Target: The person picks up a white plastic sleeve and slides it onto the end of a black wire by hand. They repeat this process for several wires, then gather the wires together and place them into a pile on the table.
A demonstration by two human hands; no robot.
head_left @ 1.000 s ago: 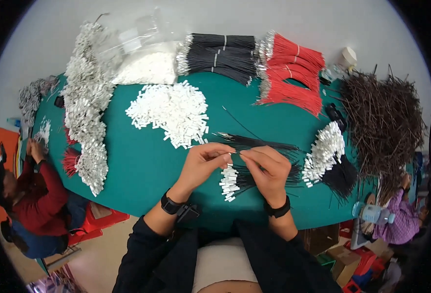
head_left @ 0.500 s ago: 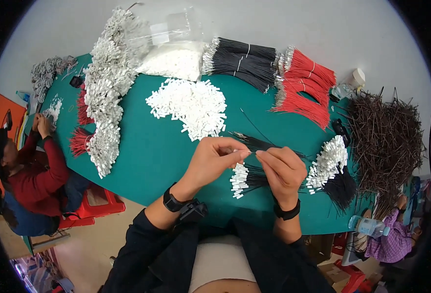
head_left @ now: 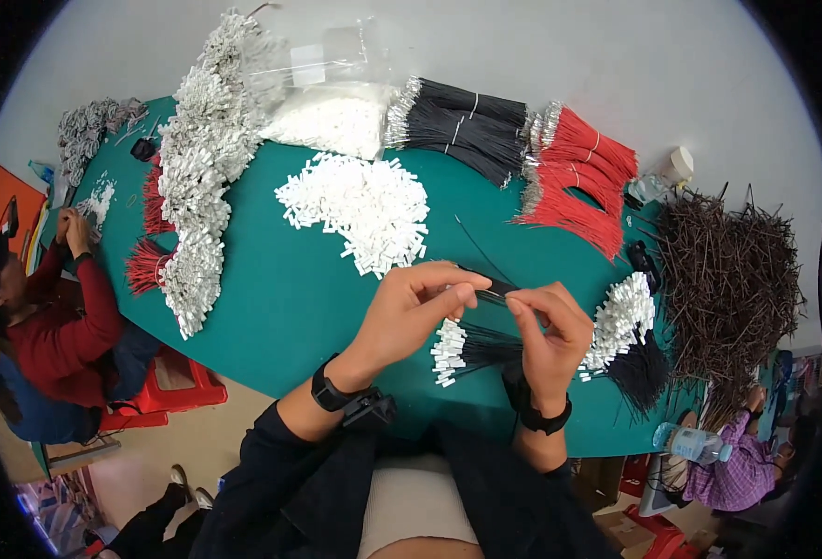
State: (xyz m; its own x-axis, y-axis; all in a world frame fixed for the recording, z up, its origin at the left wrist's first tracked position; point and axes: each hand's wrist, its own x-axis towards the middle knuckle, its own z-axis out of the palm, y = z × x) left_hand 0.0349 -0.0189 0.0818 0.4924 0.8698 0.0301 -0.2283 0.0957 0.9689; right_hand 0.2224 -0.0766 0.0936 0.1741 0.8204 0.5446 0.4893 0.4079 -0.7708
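My left hand (head_left: 411,312) is closed in a pinch, thumb against forefinger; what it holds, if anything, is too small to make out. Just across from it, my right hand (head_left: 552,337) pinches the end of a thin black wire between thumb and forefinger. A small gap separates the two sets of fingertips, with loose black wires (head_left: 497,287) lying behind them. Below the fingertips lies a bunch of black wires with white connector housings (head_left: 448,352) on their ends, partly covered by my right hand. Left of centre spreads a pile of loose white housings (head_left: 360,207).
Bundles of black wires (head_left: 462,129) and red wires (head_left: 578,177) lie along the back of the green table (head_left: 290,317). A long heap of white-tipped wires (head_left: 197,177) stands left, a brown wire heap (head_left: 732,289) right. A bottle (head_left: 695,443) is near the right edge. Co-workers sit both sides.
My fingertips have moved slightly apart, the right hand shifting right and turning. The whole view has shifted a little, and a person's legs now show at the lower left.
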